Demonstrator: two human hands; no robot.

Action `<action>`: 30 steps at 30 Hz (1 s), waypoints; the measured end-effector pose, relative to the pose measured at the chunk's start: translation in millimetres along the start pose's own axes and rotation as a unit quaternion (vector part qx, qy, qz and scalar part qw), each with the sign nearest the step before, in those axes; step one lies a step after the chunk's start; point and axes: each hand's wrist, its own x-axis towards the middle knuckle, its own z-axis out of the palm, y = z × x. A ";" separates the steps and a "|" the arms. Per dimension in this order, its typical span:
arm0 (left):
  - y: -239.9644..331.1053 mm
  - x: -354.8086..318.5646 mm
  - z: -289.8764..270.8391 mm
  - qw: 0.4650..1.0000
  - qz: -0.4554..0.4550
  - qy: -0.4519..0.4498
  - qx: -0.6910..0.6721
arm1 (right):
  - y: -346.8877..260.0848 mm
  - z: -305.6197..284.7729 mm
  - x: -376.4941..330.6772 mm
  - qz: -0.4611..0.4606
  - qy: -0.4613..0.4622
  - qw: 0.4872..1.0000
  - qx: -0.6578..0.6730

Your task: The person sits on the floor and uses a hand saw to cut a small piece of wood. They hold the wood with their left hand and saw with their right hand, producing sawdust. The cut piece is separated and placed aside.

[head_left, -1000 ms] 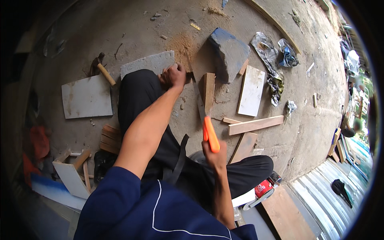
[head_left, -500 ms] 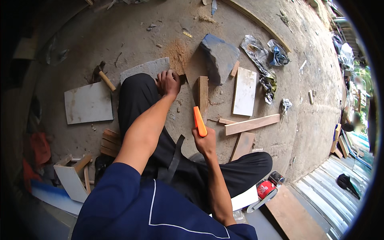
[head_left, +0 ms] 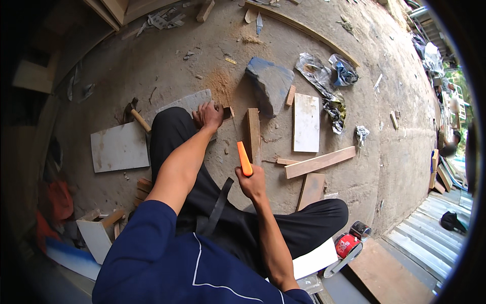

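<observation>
My right hand [head_left: 253, 182] is closed round the orange handle of a handsaw [head_left: 244, 159]. The saw's thin blade runs forward from it, up to the wood by my left hand. With closed fingers my left hand [head_left: 207, 115] presses down on a small piece of wood [head_left: 230, 112], whose cut end sticks out to the right. Most of that wood is hidden by the fingers. Beneath the left hand lies a pale grey slab [head_left: 185, 103], partly covered by my knee. A brown wood block [head_left: 254, 134] stands just right of the blade.
A hammer [head_left: 137, 116] rests by a white board [head_left: 120, 144] on the left. To the right are a bluish stone [head_left: 271, 86], another white board [head_left: 307, 123], a wood strip [head_left: 321, 162] and crumpled plastic [head_left: 316, 71]. Sawdust [head_left: 221, 83] lies ahead; a red can [head_left: 347, 245] stands beside my knee.
The whole view has shifted, showing more of the far ground. Against the ground the saw has gone slightly forward; my left hand keeps its hold on the wood.
</observation>
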 end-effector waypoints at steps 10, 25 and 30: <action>-79.7 203.8 78.7 0.995 -0.099 0.020 0.005 | -44.9 97.6 138.6 0.090 -0.037 0.994 -0.058; -164.4 316.2 160.2 0.994 -0.045 0.094 -0.028 | -9.0 199.6 294.7 0.091 -0.049 0.991 -0.082; -172.6 316.1 184.8 0.994 -0.055 0.095 -0.027 | 6.0 206.4 335.1 0.115 -0.070 0.989 -0.066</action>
